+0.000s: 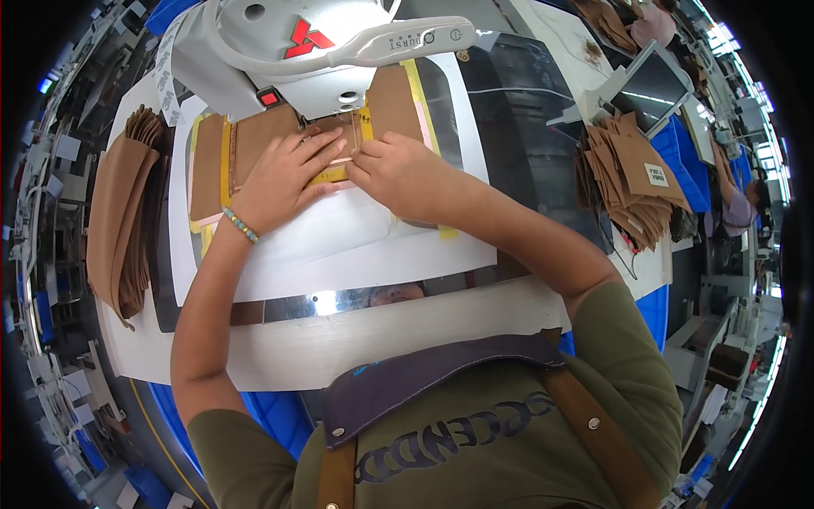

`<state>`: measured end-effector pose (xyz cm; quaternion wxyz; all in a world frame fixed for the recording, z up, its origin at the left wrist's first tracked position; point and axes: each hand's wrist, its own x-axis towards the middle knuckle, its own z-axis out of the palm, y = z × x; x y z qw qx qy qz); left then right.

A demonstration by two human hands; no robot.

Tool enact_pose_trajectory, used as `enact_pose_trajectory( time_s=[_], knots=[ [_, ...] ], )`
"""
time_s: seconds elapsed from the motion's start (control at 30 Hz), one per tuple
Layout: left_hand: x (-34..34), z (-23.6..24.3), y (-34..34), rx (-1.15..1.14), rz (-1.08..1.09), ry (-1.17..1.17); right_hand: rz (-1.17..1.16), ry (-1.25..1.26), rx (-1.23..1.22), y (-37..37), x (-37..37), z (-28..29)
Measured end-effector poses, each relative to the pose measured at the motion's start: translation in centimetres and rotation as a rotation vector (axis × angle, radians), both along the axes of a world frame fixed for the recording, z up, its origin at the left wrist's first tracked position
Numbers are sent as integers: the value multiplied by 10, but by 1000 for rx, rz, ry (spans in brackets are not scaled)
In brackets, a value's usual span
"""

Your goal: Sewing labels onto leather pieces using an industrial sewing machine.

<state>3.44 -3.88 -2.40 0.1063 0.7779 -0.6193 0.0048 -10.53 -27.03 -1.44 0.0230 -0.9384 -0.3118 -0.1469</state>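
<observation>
Brown panels [263,140] lie in a white template sheet [339,233] with yellow-taped edges, beneath the white head of a sewing machine [318,89]. My left hand [284,178] rests open on the brown material, its fingers stretched toward the machine. Close beside it, my right hand [403,174] has its fingers pressed together at the taped edge [331,175] of a small brown section. Whatever lies between those fingertips is hidden. The machine's body covers most of the stitching area.
Folded brown pieces [123,220] stand stacked at the left edge of the table [381,318]. More brown pieces [632,174] are piled at the right, below a screen [651,87]. Blue bins [275,411] sit under the table. Another person [738,208] works far right.
</observation>
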Motion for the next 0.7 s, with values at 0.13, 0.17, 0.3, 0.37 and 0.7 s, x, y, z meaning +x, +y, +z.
enact_pose_trajectory(
  time_s=[0.13,0.17,0.3,0.37,0.7],
  knots=[
    [2,2,-9,28,62,-9,-70,-24,28,-8,3,-7],
    [4,3,-11,41,88,-12,-79,-36,48,-11,3,-7],
    [14,4,-18,81,131,43,-111,1,80,-23,4,-9],
    [23,-1,-19,10,88,-11,-109,-54,129,-28,3,-7],
    [33,-11,-13,-111,163,238,-171,-214,205,-47,5,-16]
  ],
)
